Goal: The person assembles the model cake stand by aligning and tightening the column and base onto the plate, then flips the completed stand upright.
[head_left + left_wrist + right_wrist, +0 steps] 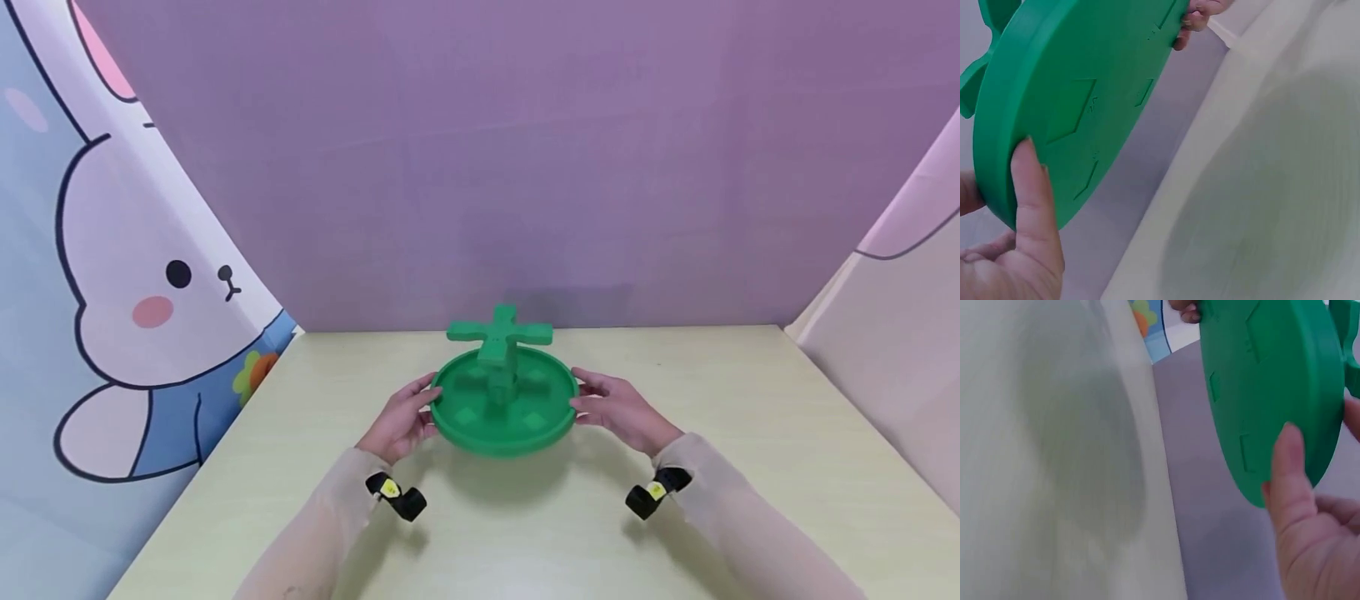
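Observation:
Both hands hold a green round tray-like piece point(504, 448) with a raised rim, just over the table, its shadow below. From its middle rises a post point(502, 385) topped by a four-armed cross point(501, 333). On the left side, the left hand point(403, 421) grips the rim. The right hand point(626, 412) grips the opposite side in the same way. In the left wrist view the underside point(1094, 94) carries several square outlines with small marks. The right wrist view shows the right hand point(1313, 544) at the edge of that underside point(1266, 394).
The pale table point(735, 400) extends around the piece and meets a purple backdrop point(510, 167) at its far edge. A cloth printed with a rabbit point(135, 250) hangs on the left. Each wrist carries a small black camera, such as the left one point(397, 496).

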`<state>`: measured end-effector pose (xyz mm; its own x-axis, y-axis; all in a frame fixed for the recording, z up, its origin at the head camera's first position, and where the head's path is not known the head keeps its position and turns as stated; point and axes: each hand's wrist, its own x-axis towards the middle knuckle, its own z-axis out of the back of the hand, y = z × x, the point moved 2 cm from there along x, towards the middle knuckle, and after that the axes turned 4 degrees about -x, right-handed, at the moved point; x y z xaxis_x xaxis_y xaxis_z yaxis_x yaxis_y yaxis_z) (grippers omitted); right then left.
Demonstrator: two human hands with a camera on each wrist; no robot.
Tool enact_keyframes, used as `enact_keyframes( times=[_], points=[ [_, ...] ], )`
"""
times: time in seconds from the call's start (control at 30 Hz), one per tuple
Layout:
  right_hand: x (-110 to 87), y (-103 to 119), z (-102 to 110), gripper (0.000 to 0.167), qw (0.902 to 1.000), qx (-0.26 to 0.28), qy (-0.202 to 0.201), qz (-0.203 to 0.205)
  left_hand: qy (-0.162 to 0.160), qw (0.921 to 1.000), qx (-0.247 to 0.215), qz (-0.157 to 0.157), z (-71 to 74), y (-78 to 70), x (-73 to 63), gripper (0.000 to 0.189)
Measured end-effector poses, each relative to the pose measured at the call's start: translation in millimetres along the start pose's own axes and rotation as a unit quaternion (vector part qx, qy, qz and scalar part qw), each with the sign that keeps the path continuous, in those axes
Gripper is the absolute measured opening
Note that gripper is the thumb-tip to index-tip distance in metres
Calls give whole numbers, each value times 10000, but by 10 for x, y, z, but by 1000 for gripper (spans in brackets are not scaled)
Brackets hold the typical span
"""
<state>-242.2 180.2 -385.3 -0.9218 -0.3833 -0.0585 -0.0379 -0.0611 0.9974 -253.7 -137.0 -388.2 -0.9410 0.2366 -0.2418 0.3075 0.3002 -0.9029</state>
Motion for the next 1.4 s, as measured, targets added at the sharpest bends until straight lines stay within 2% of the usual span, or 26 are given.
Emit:
enact_keyframes(
  times=[0.13, 0.23, 0.37, 0.43, 0.5, 0.6, 0.7, 0.77, 0.87, 0.97, 1.03, 1.1, 1.13, 1.2, 1.27, 1.4],
  points=[
    [-129, -12, 25, 77, 9965, -756, 89, 352, 167, 9998, 109, 18, -11, -5, -88, 51],
    [-233, -8, 3, 85, 9938, -927, 200, 583, 391, 9991, 158, 44, -24, -7, -157, 51],
    [-324, 2, -101, 91, 9894, -1124, 256, 884, 536, 9985, 90, 55, -34, -20, -228, 52],
    [-350, 13, -149, 86, 9805, -1567, 30, 1185, 520, 9986, 52, 60, -36, -25, -254, 51],
    [-366, 25, -172, 76, 9678, -2045, -357, 1425, 490, 9988, 8, 68, -43, -28, -272, 51],
    [-378, 35, -177, 58, 9472, -2610, -936, 1611, 486, 9988, -72, 62, -53, -26, -291, 49],
    [-390, 33, -182, 49, 9301, -2977, -1287, 1723, 508, 9986, -145, 87, -58, -13, -310, 50],
    [-398, 29, -194, 48, 9103, -3286, -1516, 2011, 487, 9986, -184, 108, -53, -1, -324, 51],
    [-406, 23, -220, 46, 8705, -3589, -1872, 2800, 419, 9988, -224, 121, -39, 13, -346, 52],
    [-409, 18, -245, 35, 8161, -3715, -2092, 3900, 380, 9986, -322, 161, -39, 20, -358, 51],
    [-410, 19, -266, 32, 7725, -3783, -2145, 4628, 392, 9982, -402, 204, -45, 26, -357, 49],
    [-410, 21, -286, 39, 7247, -3918, -2166, 5238, 384, 9979, -466, 251, -51, 31, -353, 47],
    [-409, 23, -297, 38, 7049, -3960, -2145, 5480, 377, 9977, -483, 272, -52, 34, -351, 46],
    [-406, 24, -315, 36, 6747, -4068, -2047, 5808, 323, 9977, -522, 300, -46, 39, -344, 41],
    [-402, 22, -335, 34, 6622, -4154, -1851, 5955, 247, 9978, -520, 325, -35, 43, -339, 37],
    [-400, 24, -382, 32, 6613, -4284, -1603, 5945, 162, 9980, -506, 354, -6, 51, -333, 33]
  ],
)
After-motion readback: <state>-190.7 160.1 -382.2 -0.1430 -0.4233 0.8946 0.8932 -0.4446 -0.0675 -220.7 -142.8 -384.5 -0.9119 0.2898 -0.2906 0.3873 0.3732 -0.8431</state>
